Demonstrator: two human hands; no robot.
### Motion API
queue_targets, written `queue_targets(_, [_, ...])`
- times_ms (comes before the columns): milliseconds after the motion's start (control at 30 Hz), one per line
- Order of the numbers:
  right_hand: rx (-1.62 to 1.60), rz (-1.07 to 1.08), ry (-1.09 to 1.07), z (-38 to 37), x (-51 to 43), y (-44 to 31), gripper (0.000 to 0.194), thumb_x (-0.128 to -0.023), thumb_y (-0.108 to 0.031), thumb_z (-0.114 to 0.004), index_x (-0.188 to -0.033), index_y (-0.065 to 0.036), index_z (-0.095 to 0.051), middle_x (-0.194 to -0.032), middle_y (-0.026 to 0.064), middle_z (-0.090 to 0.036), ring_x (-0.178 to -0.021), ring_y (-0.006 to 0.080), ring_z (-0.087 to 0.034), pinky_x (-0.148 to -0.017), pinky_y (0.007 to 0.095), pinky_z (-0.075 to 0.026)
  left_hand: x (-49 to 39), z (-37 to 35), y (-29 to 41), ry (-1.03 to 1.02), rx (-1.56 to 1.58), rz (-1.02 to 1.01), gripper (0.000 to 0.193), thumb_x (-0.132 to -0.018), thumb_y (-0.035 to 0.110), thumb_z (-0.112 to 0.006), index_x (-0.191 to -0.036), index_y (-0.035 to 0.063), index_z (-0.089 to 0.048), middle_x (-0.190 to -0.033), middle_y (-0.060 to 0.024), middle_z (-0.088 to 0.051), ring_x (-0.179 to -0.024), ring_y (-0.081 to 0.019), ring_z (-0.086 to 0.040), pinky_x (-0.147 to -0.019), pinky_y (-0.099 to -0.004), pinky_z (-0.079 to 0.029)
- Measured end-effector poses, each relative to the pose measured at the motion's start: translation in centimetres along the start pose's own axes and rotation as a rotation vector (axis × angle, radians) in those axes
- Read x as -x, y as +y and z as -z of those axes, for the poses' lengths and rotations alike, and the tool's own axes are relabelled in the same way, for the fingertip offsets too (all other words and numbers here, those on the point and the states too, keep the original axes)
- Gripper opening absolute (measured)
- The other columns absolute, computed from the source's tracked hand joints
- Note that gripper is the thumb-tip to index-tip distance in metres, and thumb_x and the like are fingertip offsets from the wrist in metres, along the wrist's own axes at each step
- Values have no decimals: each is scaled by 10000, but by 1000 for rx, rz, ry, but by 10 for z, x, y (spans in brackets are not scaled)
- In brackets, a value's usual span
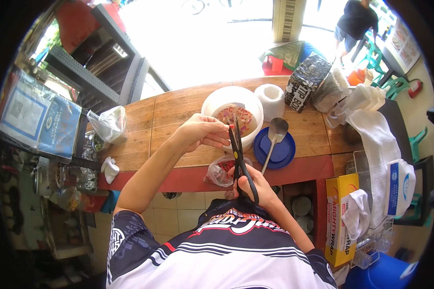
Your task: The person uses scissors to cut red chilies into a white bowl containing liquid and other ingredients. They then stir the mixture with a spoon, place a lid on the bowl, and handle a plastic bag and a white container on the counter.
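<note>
My right hand [255,186] holds black-handled scissors [238,153], their blades pointing away from me and parted. Between the fingertips of my left hand [206,133] is a small piece of red chili [231,126], right at the blades. Both are over the near side of a white plastic bucket [209,99], which holds liquid with chopped red and purple pieces [242,115]. Just below, a clear plastic bag of red chilies [224,170] lies at the counter's near edge, partly hidden by the scissors and my right hand.
Right of the bucket are a blue plastic lid [287,153] with a metal ladle [277,130] across it, a tissue roll [269,98] and a tip box [306,83]. A tied plastic bag [112,124] stands on the wooden counter [166,119] at left. A person [356,23] is beyond, top right.
</note>
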State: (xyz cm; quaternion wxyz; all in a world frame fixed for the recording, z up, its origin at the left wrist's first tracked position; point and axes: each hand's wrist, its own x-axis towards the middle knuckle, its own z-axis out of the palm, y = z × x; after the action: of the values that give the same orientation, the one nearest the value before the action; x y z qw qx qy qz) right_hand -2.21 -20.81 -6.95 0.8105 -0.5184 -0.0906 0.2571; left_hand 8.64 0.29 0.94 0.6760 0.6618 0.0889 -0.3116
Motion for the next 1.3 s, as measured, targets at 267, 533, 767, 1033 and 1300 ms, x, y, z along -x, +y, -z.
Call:
queue_targets(267, [60, -46, -3, 4, 2, 0, 575, -851, -525, -693, -1032, 5, -567, -673, 25, -569, -514, 98, -568, -489, 227, -439, 0, -1, 1, 7, -8, -6, 222, -854, 193, -729, -930, -1, -654, -942, -187, -717, -781, -253, -726, -666, -312, -608])
queue_targets(533, [120, -120, -19, 9, 4, -1, 609, -835, -559, -691, -1033, 5, -574, -677, 18, -563, -525, 87, -560, -490, 224, -426, -1, -1, -1, 15, -6, -15, 225, -845, 195, -746, -929, 4, -662, -933, -181, -719, -770, -241, -726, -650, -301, -607])
queue_targets(767, [144, -80, 21, 6, 1, 0, 525, -843, -479, -725, -1002, 2, -587, -652, 1, -549, -472, 78, -545, -443, 219, -414, -1, -1, -1, 16, -29, -6, 241, -845, 200, -747, -939, -7, -666, -928, -180, -720, -771, -244, -726, -655, -313, -609])
queue_targets(1033, [112, -91, -15, 16, 10, -14, 583, -821, -505, -734, -1051, 10, -584, -676, 7, -564, -542, 90, -568, -496, 224, -438, 13, -8, -3, 136, -129, -159, 235, -843, 171, -743, -943, -35, -689, -881, -153, -719, -721, -188, -707, -645, -278, -593])
queue_targets(1300, [163, 12, 96, 51, 33, -36, 815, -739, -689, -693, -1124, 18, -563, -686, 37, -591, -567, 112, -591, -529, 213, -437, 22, -3, -98, 271, -729, -256, 132, -807, 130, -712, -874, 22, -748, -747, -115, -717, -652, -217, -677, -638, -341, -543])
